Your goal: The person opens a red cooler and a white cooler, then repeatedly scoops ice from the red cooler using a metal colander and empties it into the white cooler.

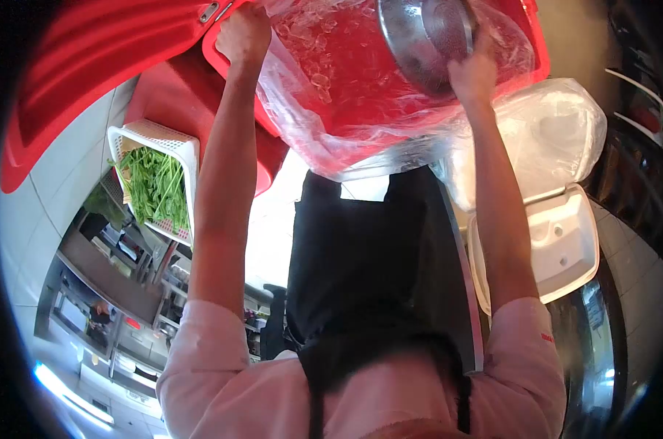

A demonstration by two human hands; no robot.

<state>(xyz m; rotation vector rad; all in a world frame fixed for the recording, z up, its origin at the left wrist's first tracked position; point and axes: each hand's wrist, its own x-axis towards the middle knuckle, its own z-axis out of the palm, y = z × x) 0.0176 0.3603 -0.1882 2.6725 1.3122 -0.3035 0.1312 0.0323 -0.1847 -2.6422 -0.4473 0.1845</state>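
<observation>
A red ice box [540,44] fills the top of the view, lined with a clear plastic bag [309,150]. Loose ice [320,77] lies inside it. My left hand [245,35] is closed at the box's left rim, by the edge of the liner; its fingertips are partly hidden. In my right hand [476,77] is a round metal bowl [412,44], gripped by its right edge and tilted over the inside of the box.
A red lid [119,66] stands open at the upper left. Below it, a white plastic basket [189,150] holds leafy greens [156,183]. To the right, an open white foam box [580,249] has a plastic-wrapped lid [551,135]. Kitchen shelving [112,271] stands at lower left.
</observation>
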